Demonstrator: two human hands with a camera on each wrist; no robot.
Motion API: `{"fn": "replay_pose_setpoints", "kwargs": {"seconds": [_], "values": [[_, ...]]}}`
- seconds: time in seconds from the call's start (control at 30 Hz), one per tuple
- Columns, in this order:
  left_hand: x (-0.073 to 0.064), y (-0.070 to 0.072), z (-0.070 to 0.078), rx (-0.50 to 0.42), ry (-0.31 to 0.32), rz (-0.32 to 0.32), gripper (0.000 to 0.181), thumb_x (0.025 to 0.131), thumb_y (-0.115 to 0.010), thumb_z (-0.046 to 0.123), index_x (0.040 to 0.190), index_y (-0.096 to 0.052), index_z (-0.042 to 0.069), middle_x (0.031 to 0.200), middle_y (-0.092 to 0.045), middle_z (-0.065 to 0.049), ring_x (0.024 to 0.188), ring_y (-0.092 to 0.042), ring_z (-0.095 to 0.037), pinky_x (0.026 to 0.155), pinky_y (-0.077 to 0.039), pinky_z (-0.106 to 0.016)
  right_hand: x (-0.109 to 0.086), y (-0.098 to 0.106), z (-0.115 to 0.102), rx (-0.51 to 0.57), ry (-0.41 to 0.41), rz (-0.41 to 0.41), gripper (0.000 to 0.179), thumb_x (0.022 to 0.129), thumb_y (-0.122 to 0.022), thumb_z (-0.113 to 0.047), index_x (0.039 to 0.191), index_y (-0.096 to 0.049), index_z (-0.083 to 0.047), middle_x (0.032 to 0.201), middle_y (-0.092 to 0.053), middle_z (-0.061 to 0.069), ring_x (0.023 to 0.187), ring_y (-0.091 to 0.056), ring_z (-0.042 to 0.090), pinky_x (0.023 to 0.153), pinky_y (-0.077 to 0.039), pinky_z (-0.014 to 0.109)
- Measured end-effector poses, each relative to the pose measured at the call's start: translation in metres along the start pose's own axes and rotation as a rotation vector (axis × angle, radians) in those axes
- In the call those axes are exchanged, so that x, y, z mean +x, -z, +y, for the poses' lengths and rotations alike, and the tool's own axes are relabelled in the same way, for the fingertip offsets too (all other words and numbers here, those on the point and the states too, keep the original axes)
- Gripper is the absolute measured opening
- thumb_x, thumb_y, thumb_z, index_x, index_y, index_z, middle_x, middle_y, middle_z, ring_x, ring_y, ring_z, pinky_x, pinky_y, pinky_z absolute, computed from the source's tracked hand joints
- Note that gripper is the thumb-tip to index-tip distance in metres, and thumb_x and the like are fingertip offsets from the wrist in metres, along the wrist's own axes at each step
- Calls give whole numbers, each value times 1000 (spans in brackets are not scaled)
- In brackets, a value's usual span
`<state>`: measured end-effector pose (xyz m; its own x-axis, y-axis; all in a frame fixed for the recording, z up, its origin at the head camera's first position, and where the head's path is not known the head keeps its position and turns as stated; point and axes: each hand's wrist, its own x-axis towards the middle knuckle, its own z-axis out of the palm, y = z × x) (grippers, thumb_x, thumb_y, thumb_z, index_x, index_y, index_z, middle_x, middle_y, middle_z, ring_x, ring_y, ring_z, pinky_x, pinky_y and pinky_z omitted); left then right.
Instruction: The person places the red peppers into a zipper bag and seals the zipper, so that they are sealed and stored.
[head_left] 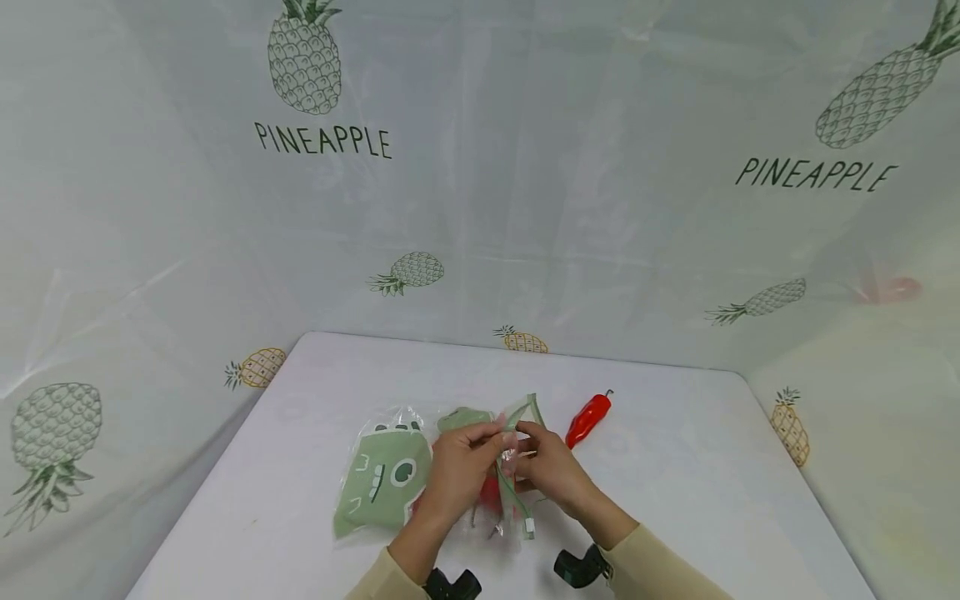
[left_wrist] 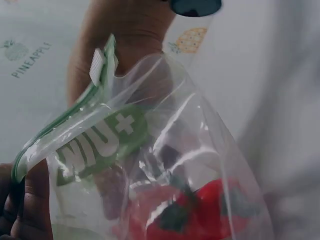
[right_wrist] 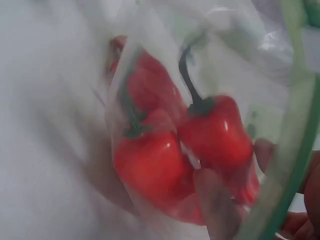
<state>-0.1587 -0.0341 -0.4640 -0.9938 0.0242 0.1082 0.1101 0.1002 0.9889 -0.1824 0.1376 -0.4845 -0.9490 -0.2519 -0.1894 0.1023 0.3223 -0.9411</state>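
Both hands are at a clear zip bag [left_wrist: 205, 150] with a green closure strip, held upright over the table. Several red peppers [right_wrist: 150, 165] with dark green stems lie inside it. My left hand [head_left: 457, 471] pinches the bag near its mouth. From the other side, my right hand [head_left: 558, 471] grips the bag's edge with curled fingers. A white slider [left_wrist: 97, 67] sits at one end of the strip. Left of the hands lies a green pouch [head_left: 382, 479] with a cartoon monster face, in clear plastic. A loose red chili pepper [head_left: 589, 418] lies just beyond the right hand.
A white table [head_left: 675, 467] carries all of this. Another green piece [head_left: 459, 417] shows behind the left hand, partly hidden. Pineapple-printed sheeting [head_left: 525, 208] hangs behind and at the sides. Black wrist devices [head_left: 581, 568] sit under the forearms.
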Motion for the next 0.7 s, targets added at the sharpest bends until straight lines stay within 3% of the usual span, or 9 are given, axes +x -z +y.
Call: {"fn": "replay_pose_setpoints", "kwargs": {"seconds": [0.2, 0.47, 0.7], "values": [[2, 6, 7, -59, 11, 6, 28, 93, -82, 29, 113, -82, 10, 102, -78, -7, 86, -69, -11, 70, -59, -20, 0, -1, -2, -81, 28, -5, 50, 92, -81, -18, 137, -64, -3, 108, -68, 13, 84, -68, 19, 65, -66, 38], [4, 8, 2, -63, 8, 27, 21, 95, -80, 20, 112, -82, 6, 97, -78, -9, 80, -69, -12, 67, -61, -21, -1, 1, -1, -47, 71, 18, 56, 94, -80, -19, 143, -59, -1, 115, -69, 16, 91, -73, 20, 73, -67, 43], [5, 8, -4, 2, 21, 38, 20, 96, -79, 19, 112, -82, 8, 93, -77, -6, 76, -65, -12, 64, -57, -19, -2, 8, 5, 1, 85, 89, 62, 95, -80, -21, 148, -54, -1, 122, -69, 18, 98, -75, 28, 76, -67, 42]]}}
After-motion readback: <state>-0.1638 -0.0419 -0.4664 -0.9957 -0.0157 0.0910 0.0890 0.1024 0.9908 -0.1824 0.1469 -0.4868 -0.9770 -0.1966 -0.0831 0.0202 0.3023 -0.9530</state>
